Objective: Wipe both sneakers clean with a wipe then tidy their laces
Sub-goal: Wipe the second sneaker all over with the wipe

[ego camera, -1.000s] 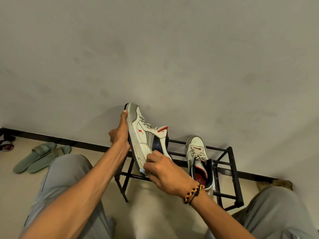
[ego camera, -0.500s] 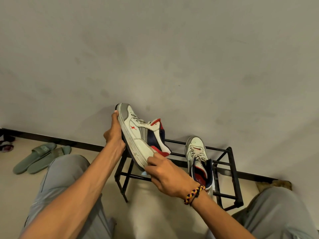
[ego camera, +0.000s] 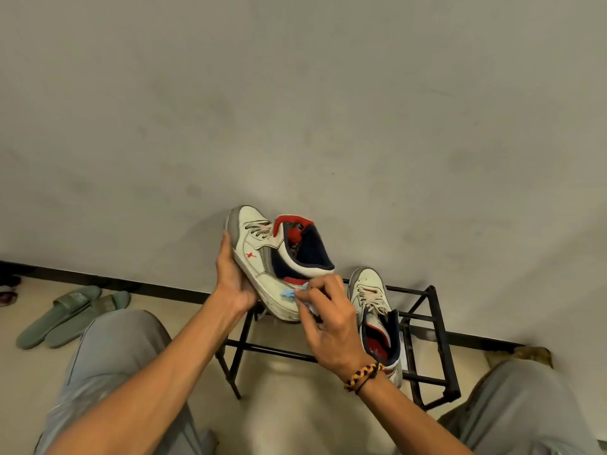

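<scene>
My left hand [ego camera: 234, 280] grips a white sneaker [ego camera: 262, 257] by its sole, holding it in the air, toe up, with its navy and red opening turned toward me. A pale blue wipe [ego camera: 290, 293] is pinched in my right hand [ego camera: 328, 318] and pressed against the heel side of that sneaker. The second white sneaker [ego camera: 371, 300] stands on a black metal rack [ego camera: 437, 326], toe pointing at the wall, laces loose.
The rack stands against a grey wall with a dark skirting strip. Two green slides [ego camera: 70, 315] lie on the floor at the left. My knees in grey trousers [ego camera: 111, 349] frame the bottom of the view on both sides.
The held sneaker has rolled so its opening now faces me. My left hand shifted lower along the sole. My right hand with the wipe moved from the sole edge up to the heel side.
</scene>
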